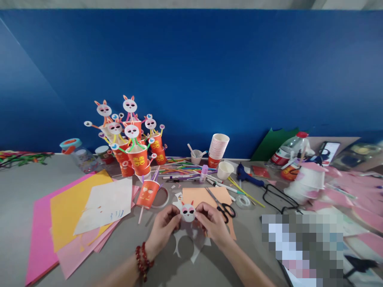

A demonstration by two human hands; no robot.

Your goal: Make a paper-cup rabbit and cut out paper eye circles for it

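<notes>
Between my two hands is a small white paper rabbit face (pixel 188 213) with orange ears, pink eye patches and dark eyes. My left hand (pixel 166 223) pinches its left edge, and my right hand (pixel 211 221) pinches the right edge. Below it lie white paper scraps (pixel 194 249) with round holes cut out. Black-handled scissors (pixel 223 207) rest beside my right hand on a sheet of orange paper (pixel 194 194). Left of the face, a red paper cup (pixel 149 193) lies tilted near a roll of tape (pixel 161 198).
Finished rabbit-face cup figures (pixel 136 153) stand stacked at the back left. Coloured paper sheets (pixel 64 211) spread on the left. Behind are a stack of paper cups (pixel 219 147), a glue stick (pixel 204 173) and a blue glue gun (pixel 248 176). A bottle (pixel 289 151) stands at right.
</notes>
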